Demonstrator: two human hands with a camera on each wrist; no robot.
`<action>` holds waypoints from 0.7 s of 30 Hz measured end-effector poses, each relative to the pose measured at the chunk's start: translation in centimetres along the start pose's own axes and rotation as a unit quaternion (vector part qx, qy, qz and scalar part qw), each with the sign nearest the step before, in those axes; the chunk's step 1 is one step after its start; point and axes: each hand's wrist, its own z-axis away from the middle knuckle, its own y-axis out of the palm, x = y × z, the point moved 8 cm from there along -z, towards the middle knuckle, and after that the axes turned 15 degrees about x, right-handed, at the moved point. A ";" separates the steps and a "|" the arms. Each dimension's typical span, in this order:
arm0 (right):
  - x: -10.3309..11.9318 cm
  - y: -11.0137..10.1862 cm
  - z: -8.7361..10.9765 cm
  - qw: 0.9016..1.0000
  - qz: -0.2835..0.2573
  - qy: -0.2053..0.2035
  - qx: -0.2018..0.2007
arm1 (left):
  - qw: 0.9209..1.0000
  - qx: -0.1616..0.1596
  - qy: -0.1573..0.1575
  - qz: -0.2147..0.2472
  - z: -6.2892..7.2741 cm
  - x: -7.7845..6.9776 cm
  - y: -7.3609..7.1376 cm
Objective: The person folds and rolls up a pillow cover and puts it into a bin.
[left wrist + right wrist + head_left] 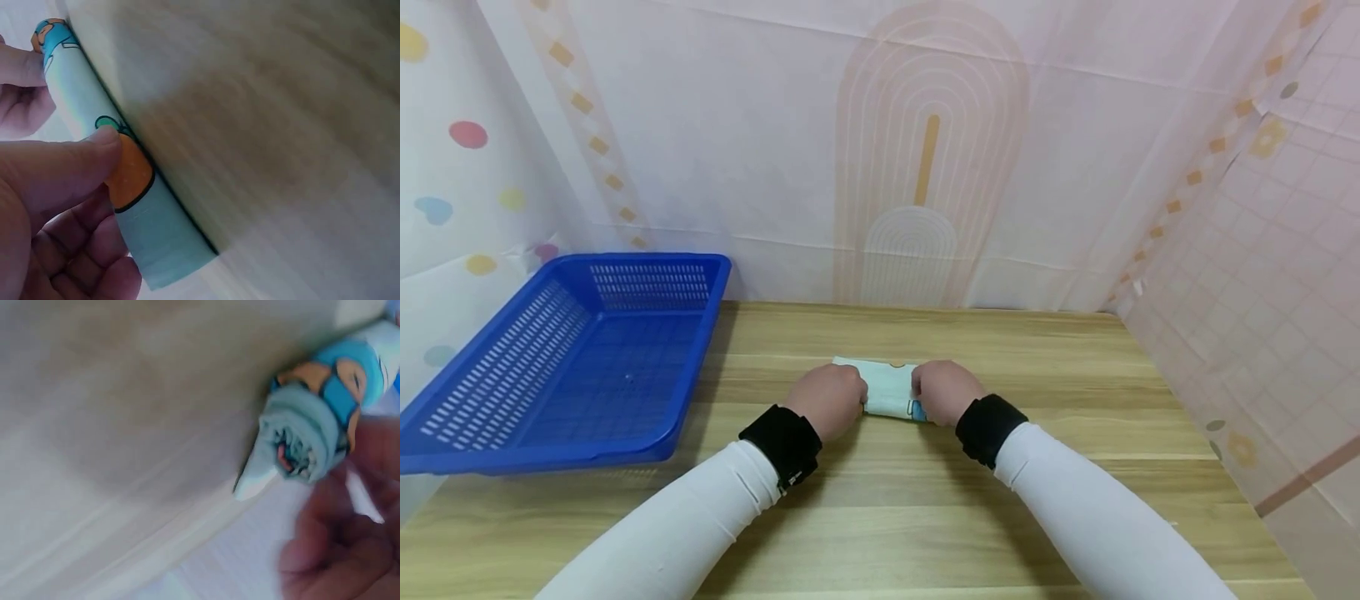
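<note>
A pale mint-green cloth [887,388] with cartoon prints lies on the wooden table, partly rolled up. My left hand [829,402] grips its left part; in the left wrist view the thumb [94,153] presses over an orange print and the other fingers curl beneath. At the cloth's right end, my right hand [949,392] holds the roll between thumb and curled fingers. The right wrist view shows the roll's spiral end [300,440], with a flat flap of cloth sticking out below it and blue and orange prints on its side.
A blue plastic basket [688,400] with slotted walls stands on the left of the wooden table [880,517]. Printed white sheeting [760,167] hangs behind the table and along both sides. Each wrist wears a black band [784,446].
</note>
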 end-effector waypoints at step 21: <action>1.3 1.8 2.2 0.985 0.126 -0.107 -0.055 | 1.000 -0.015 0.008 0.021 -0.2 0.7 0.7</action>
